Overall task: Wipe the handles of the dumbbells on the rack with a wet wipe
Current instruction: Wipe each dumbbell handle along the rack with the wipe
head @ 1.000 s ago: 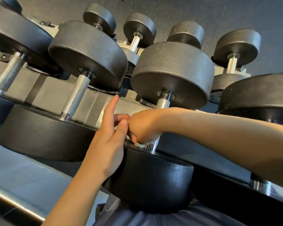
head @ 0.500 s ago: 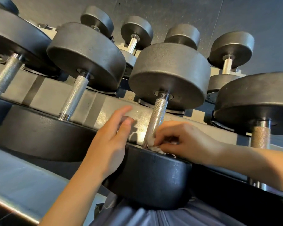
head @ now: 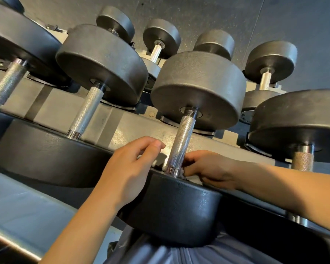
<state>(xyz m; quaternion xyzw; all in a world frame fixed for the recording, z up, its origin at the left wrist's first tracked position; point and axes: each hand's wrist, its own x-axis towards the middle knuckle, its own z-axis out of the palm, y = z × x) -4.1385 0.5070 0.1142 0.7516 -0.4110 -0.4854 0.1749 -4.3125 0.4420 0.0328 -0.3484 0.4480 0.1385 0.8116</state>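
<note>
The knurled steel handle (head: 182, 141) of the middle dumbbell rises from its black near weight (head: 175, 210) to its grey far weight (head: 198, 88). At the foot of that handle my right hand (head: 210, 169) pinches a crumpled white wet wipe (head: 181, 173), mostly hidden by the fingers. My left hand (head: 130, 168) rests on the near weight just left of the handle, fingers loosely bent, holding nothing. A small white bit shows under its fingertips; what it is I cannot tell.
More dumbbells lie on the grey rack (head: 111, 119): one handle (head: 86, 113) to the left, another (head: 8, 82) at far left, one (head: 302, 161) to the right. Smaller dumbbells (head: 265, 80) sit on the upper tier. A dark wall stands behind.
My right hand moved from the left side of the handle's base to its right side, carrying the wipe. The left hand's fingers curled a little and stayed in place.
</note>
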